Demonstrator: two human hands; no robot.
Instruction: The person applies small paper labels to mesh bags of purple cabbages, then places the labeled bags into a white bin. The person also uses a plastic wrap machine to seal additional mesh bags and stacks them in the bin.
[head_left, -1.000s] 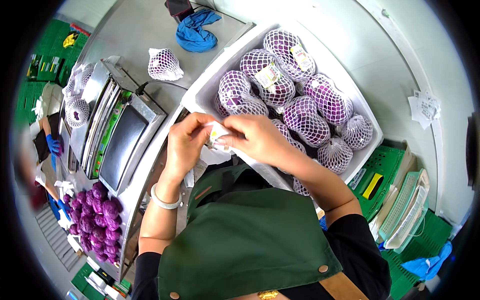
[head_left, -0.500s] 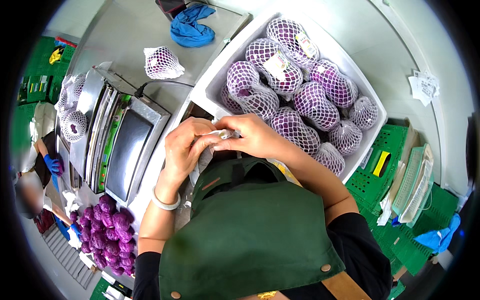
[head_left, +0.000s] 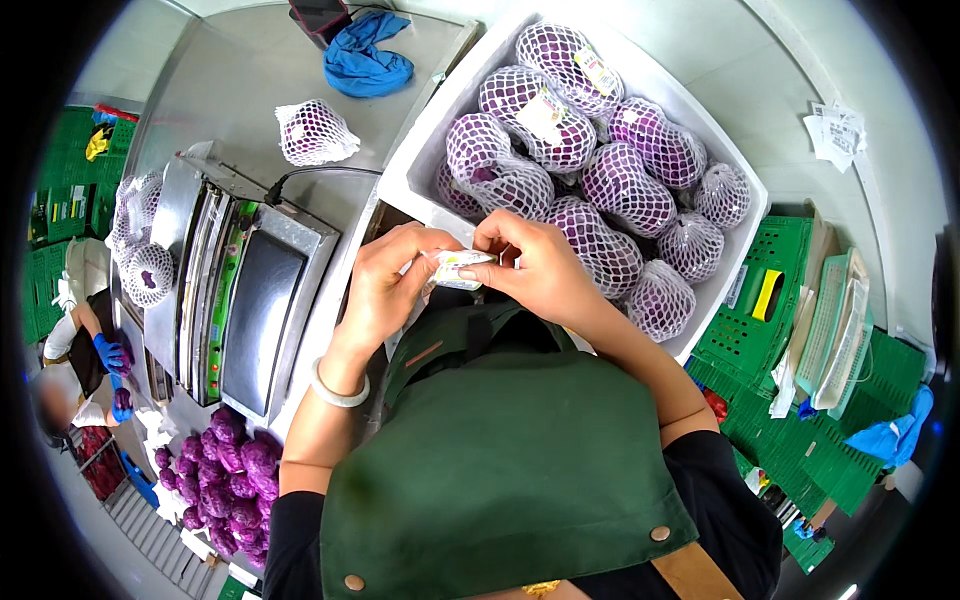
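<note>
Close above my dark green apron [head_left: 500, 450], both hands pinch a small white label [head_left: 455, 265] with coloured print. My left hand [head_left: 388, 275] grips its left side between thumb and fingertips, a white bangle on the wrist. From the other side my right hand [head_left: 530, 262] holds it with the thumb in front and bent fingers behind. Just beyond my hands stands a white foam box [head_left: 425, 200] of red cabbages [head_left: 628, 190] in white foam nets, several in pairs. Some carry a label like this one. What hangs below the label is partly hidden.
A metal scale-like machine [head_left: 265, 310] stands at left, before a netted cabbage [head_left: 315, 132] and a blue cloth [head_left: 368, 58]. Bare red cabbages [head_left: 225, 480] are heaped lower left. Green crates [head_left: 745, 320] stand right. A co-worker in blue gloves [head_left: 112, 355] is at far left.
The label in my hands has come up into plainer view, its printed face showing. My right hand has tilted up, fingers more bent. The whole view has shifted slightly.
</note>
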